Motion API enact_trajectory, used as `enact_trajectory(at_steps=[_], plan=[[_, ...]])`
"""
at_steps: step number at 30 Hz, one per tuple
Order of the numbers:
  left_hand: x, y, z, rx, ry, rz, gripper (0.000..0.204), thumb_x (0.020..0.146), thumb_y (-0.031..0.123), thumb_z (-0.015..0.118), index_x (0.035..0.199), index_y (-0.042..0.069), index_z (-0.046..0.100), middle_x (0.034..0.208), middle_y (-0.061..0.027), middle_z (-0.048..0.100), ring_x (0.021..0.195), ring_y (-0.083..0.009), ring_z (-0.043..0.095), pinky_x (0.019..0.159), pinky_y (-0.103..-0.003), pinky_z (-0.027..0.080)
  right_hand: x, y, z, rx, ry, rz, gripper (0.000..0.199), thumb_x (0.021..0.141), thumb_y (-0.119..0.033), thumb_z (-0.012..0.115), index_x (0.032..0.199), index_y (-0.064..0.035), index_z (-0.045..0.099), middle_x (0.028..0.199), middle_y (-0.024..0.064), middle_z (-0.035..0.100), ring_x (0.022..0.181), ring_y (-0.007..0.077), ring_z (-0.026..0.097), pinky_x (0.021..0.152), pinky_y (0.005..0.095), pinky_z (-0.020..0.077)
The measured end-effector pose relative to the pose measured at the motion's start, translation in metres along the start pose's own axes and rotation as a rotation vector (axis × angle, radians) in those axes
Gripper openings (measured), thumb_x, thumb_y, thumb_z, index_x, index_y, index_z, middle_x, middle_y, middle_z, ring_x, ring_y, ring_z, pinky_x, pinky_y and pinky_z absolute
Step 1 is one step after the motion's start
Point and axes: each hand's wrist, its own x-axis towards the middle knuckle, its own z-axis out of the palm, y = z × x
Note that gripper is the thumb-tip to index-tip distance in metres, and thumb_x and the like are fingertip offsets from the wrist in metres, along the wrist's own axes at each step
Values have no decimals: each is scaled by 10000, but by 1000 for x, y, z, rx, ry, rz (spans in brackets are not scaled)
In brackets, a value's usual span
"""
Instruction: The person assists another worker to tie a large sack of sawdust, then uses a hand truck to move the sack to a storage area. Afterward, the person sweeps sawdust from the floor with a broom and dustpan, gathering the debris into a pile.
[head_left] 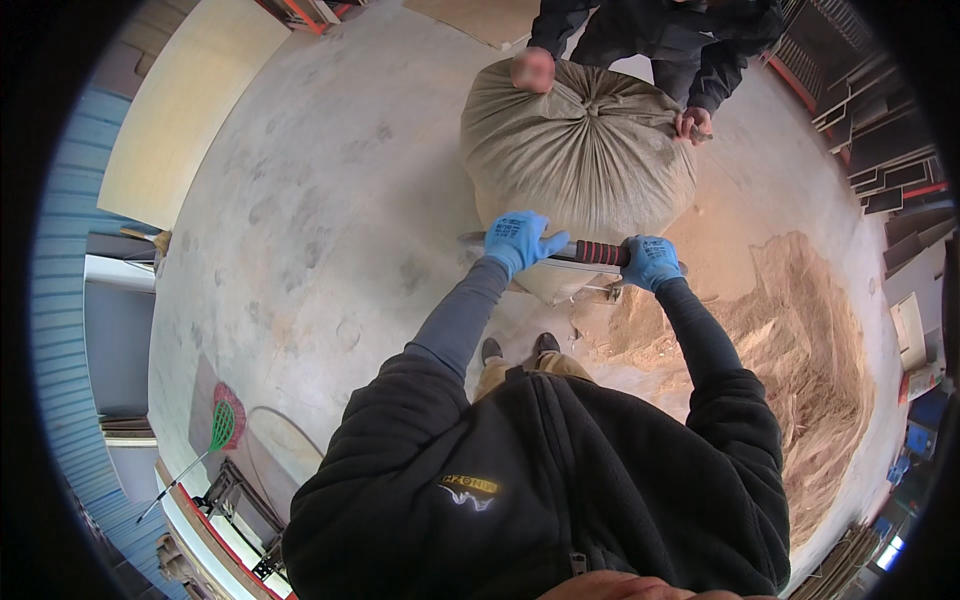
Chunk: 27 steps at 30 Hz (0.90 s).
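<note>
Holding the handlebar [600,253] with both gloved hands: left hand [515,242] at the sack's near side, left of its middle, right hand [652,262] at the same side, toward its right edge. The sack [580,165] stands ahead of the wearer, between them and a co-worker [655,35]. Progress, as I read it: filling and closing look done, since the sack bulges and its top is bunched to one knot. Not done: a loose brown heap, likely sawdust [815,350], lies on the floor right of the sack and nearer the wearer. Can't tell if the sack's weight sits on whatever the bar belongs to; its base is mostly hidden. Pose: both forearms reach forward toward the sack, elbows spread, backs of the gloves up. Grip: both hands clamped on the bar, set apart with the red-and-black sleeve between; left thumb points along it toward the right. Fingertips on the sack side are hidden. Co-worker's hands are on the sack's far left and right shoulders.
</note>
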Motion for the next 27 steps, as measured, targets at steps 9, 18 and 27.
enact_trajectory(at_steps=[9, 18, 27], plan=[[1, -4, 4, -31, 56, 42, 576, 855, 610, 579, 792, 50, 702, 847, -218, 689, 806, -395, 660, 752, -497, 515, 5, 3, 8, -24, 43, -5, 340, 710, -336, 766, 1005, -168, 751, 958, 127, 736, 933, 309, 705, 851, 422, 549], [5, -7, 8, -40, 121, 59, 586, 843, 607, 601, 785, 32, 696, 842, -227, 685, 788, -408, 655, 726, -494, 517, 8, 4, 6, -28, 29, 4, 349, 693, -339, 774, 996, -167, 748, 969, 123, 732, 939, 305, 701, 846, 422, 546], [6, -5, 7, -48, 100, 48, 583, 844, 604, 596, 741, 36, 679, 823, -228, 680, 776, -395, 657, 719, -491, 519, 8, 6, 6, -23, 19, 17, 464, 642, -425, 848, 1009, -162, 745, 985, 123, 730, 948, 312, 698, 856, 425, 541]])
